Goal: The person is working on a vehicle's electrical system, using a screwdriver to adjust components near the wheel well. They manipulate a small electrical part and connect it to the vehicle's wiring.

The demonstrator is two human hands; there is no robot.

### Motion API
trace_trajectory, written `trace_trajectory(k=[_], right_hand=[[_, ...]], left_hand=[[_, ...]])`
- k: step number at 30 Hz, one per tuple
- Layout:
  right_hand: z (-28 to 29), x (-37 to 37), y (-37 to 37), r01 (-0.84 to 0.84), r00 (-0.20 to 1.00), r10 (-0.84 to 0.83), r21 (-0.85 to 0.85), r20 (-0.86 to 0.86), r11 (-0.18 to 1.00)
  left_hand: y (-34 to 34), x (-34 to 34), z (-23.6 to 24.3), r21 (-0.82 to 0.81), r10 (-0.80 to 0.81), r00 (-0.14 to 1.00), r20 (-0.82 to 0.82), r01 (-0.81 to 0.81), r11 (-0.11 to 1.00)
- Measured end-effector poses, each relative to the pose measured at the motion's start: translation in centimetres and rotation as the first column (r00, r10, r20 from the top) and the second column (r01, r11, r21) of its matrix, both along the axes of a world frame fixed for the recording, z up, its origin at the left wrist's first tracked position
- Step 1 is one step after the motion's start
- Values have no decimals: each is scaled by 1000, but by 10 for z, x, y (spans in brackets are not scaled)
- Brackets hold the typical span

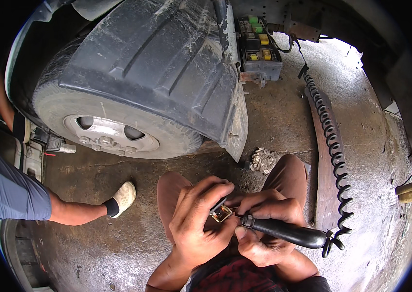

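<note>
Between the fingertips of my left hand [193, 226] is a small relay [221, 213], its inside exposed and showing copper and metal parts. My right hand [271, 233] is closed around a black-handled tester [288, 231], its front end pointing at the relay. Fingertips of both hands meet close to the relay, so whether the tester's tip touches it I cannot tell. From the tester's rear end a black coiled cord [336, 155] runs up along the right, to a dark clip [303, 71] below the fuse box.
A fuse box [264, 63] with green and yellow parts hangs ahead. A truck wheel [113, 131] under a black mudguard [157, 58] fills the upper left. On the floor lie a wooden plank [325, 194] and a crumpled rag [264, 160]. Another person's leg [77, 207] is at left.
</note>
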State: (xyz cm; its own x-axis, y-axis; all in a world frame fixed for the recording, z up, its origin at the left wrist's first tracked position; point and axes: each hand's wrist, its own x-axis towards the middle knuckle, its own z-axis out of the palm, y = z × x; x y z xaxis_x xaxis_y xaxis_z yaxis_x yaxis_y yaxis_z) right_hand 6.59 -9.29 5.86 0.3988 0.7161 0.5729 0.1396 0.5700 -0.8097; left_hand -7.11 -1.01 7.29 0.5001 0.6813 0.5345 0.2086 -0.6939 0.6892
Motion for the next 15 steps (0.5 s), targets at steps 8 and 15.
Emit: trace_trajectory(k=[8, 15], right_hand=[[2, 4, -2, 14, 993, -6, -65, 114, 998], [4, -1, -2, 49, 987, -29, -119, 159, 992]], left_hand=[[4, 4, -5, 11, -2, 1000, 7, 2, 1000], [4, 4, -5, -2, 19, 999, -42, -19, 1000]])
